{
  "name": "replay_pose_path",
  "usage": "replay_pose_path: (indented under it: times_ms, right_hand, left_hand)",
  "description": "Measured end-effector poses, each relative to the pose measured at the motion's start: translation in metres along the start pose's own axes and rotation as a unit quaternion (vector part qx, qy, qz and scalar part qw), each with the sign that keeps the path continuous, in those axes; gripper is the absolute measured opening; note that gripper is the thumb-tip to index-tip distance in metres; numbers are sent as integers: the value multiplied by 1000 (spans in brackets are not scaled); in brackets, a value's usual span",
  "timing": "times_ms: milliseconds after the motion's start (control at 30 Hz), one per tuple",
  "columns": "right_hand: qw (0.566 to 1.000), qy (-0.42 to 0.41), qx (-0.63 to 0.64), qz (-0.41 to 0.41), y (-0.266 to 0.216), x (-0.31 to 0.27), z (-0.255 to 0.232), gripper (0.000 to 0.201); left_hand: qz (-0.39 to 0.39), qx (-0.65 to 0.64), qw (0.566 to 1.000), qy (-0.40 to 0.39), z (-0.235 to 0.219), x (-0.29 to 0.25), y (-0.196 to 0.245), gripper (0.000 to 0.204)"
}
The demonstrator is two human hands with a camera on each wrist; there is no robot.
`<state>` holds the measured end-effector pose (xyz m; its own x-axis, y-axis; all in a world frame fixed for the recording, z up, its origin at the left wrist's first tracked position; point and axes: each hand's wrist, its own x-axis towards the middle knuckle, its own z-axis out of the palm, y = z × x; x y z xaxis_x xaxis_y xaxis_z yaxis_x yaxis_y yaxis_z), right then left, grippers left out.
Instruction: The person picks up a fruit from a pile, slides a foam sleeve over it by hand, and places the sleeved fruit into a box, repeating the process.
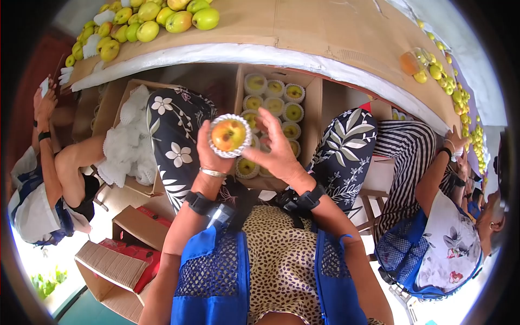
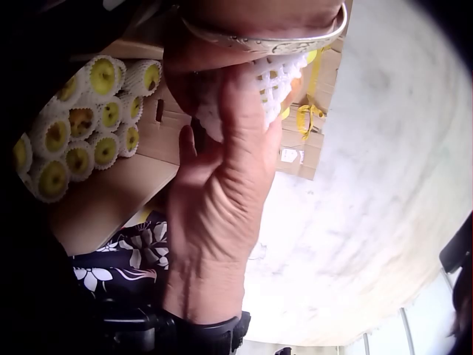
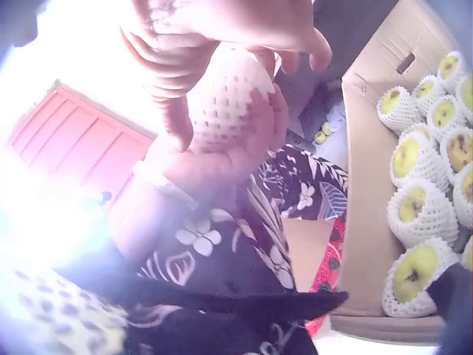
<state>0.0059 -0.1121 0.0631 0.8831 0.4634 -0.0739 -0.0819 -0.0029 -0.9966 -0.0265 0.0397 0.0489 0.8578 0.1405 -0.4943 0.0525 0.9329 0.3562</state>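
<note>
My left hand (image 1: 211, 164) grips an apple (image 1: 228, 135), yellow with a red blush, inside a white foam net (image 3: 222, 100). The apple's top faces up out of the net's opening. Beside it, on the right, my right hand (image 1: 279, 154) has its fingers spread and raised, with the thumb close to the net. In the left wrist view, my right hand (image 2: 218, 200) overlaps the netted apple. Below both hands, a cardboard box (image 1: 312, 97) between the knees holds several netted apples (image 1: 293, 112) in rows.
A carton of white foam nets (image 1: 123, 149) stands by the left knee. Ahead is a cardboard-covered table (image 1: 336, 27) with piled loose apples (image 1: 179, 21). People sit at both sides; one striped trouser leg (image 1: 403, 146) is near my right knee. Open cartons (image 1: 108, 265) lie behind left.
</note>
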Motion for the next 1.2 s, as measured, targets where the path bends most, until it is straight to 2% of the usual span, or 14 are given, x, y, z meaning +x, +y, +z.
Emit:
replay_pose_path:
  times_ms: [33,67,167,200,300,400,567,633,767,933,1033,1067,1167,1200]
  right_hand:
    - [995,-2,77,60,1,1,-3,71]
    - [991,-14,83,104,0,2,-5,56]
    - [967,-77,133,205,-17,5,-5,52]
    - [972,-67,129,183,-8,5,1,49]
    - [947,-55,230,218,1,1,8,45]
    - [937,-30,260,230,-1,3,7,41]
    - [930,-58,282,228,3,3,5,32]
    - [929,-80,276,232,5,2,-1,29]
    - [908,-104,297,278,10,6,-5,26]
    - [887,-93,349,287,23,5,-8,26]
    - [887,-27,376,266,25,8,-7,27]
    - [899,-11,360,251,24,9,-6,27]
    - [931,28,297,209,22,12,-8,30]
    - [942,29,270,197,27,12,-8,31]
  left_hand:
    - [-4,-8,1000,10,1,-1,2,49]
    - [-21,7,1000,-3,-4,1,4,49]
    - [-47,44,998,-13,-16,6,1,49]
    - [-52,54,997,-11,-16,6,-1,48]
    - [-53,30,998,-9,-14,3,3,48]
    - [-68,20,997,-44,-9,-1,2,49]
    - [-51,32,998,-28,-16,6,-2,48]
    - [-76,38,996,-38,-10,1,-2,48]
    - [-75,64,995,-29,-18,7,-1,46]
    - [-79,94,992,-33,-11,5,-3,45]
    - [20,113,993,13,-6,10,-6,48]
    - [4,119,992,46,-4,6,-3,51]
    - [-4,266,964,19,2,0,-7,52]
    - [-23,231,973,9,0,1,-9,50]
